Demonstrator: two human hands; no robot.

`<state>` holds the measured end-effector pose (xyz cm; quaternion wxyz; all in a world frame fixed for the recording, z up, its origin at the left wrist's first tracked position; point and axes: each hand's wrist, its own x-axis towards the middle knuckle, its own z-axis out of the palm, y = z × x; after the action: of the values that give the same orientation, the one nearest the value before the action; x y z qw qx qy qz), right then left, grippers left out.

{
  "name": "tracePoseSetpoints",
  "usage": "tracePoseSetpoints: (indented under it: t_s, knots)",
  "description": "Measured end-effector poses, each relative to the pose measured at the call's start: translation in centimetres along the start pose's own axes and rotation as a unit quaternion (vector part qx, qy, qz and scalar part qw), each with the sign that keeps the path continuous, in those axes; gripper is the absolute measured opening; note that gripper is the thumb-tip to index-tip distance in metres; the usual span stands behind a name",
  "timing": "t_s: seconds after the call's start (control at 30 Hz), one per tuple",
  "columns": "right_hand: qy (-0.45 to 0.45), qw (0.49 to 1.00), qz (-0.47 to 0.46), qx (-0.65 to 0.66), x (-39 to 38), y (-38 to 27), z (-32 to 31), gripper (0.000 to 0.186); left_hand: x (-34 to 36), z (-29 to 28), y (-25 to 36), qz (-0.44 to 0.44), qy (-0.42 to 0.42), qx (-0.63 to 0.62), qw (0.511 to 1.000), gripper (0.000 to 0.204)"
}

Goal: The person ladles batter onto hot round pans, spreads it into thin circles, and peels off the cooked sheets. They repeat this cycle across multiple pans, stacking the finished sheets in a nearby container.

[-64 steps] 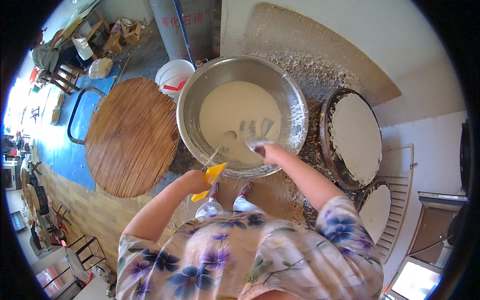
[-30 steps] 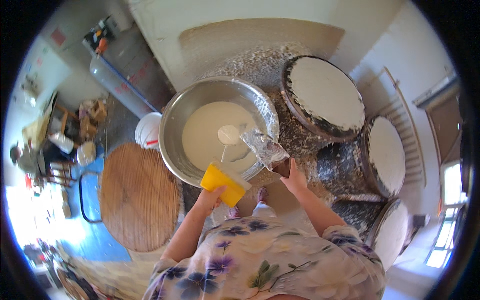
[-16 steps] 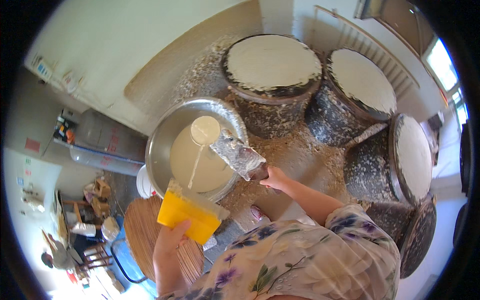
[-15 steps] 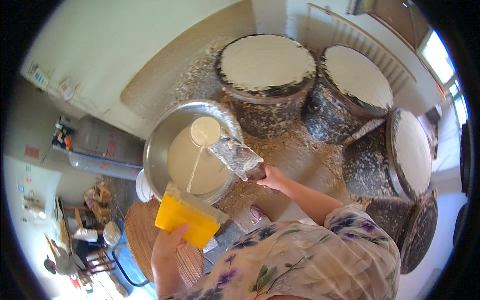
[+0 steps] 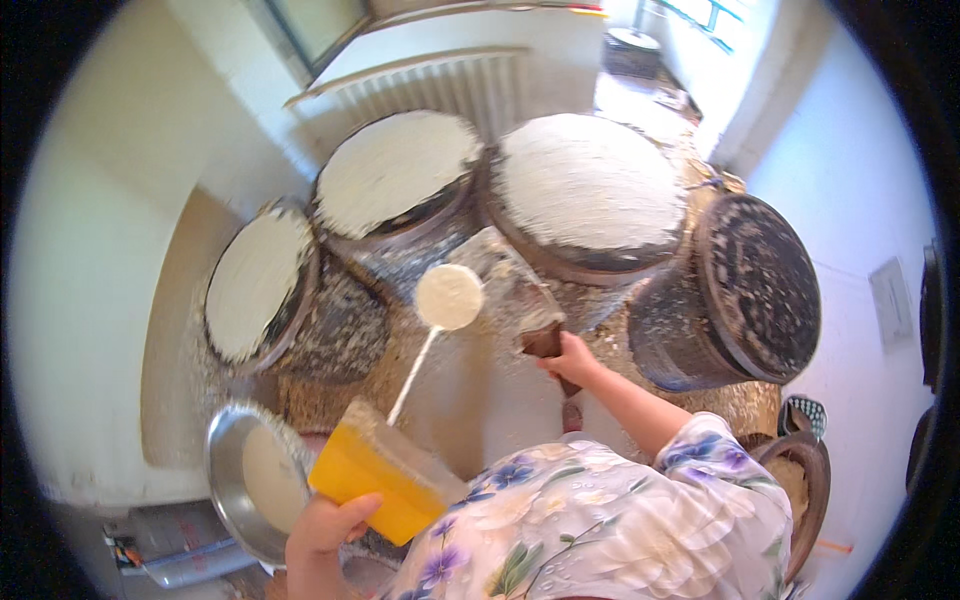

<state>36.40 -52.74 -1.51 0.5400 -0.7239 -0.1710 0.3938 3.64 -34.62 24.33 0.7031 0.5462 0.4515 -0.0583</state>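
My left hand (image 5: 335,525) is closed on a yellow scraper (image 5: 370,470) with a pale, batter-smeared edge. A ladle (image 5: 449,297) full of cream-coloured batter is held out ahead. Its thin whitish handle runs down behind the yellow scraper toward my left hand, so where it is gripped is hidden. My right hand (image 5: 572,362) grips the brown handle of a broad, batter-crusted spatula (image 5: 500,262), its blade beside the ladle. Beyond the tools stand round dark griddles coated with pale batter: a left one (image 5: 262,280), a middle one (image 5: 398,170) and a right one (image 5: 590,180).
A metal basin (image 5: 222,480) of batter stands at the lower left. To the right is a dark griddle (image 5: 765,290) without a batter layer, only crusted spots. Another round rim (image 5: 822,480) shows close on my right. A radiator (image 5: 420,95) lines the far wall.
My view has swung right. The ladle has moved from above the basin to in front of the griddles. Both hands still hold their tools.
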Motion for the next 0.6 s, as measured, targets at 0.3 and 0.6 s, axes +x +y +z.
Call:
tracePoseSetpoints:
  t_s: [0.3, 0.6]
  knots:
    - [0.328, 0.922, -0.003, 0.204, -18.3, 1.5, -30.2, 0.022, 16.9, 28.7, 8.0, 0.267, -0.352, 0.234, 0.866, 0.028]
    - [0.247, 0.753, 0.038, 0.609, -22.3, 8.0, -30.5, 0.012, 23.4, 46.1, 1.3, 0.493, -0.301, 0.566, 0.588, 0.027]
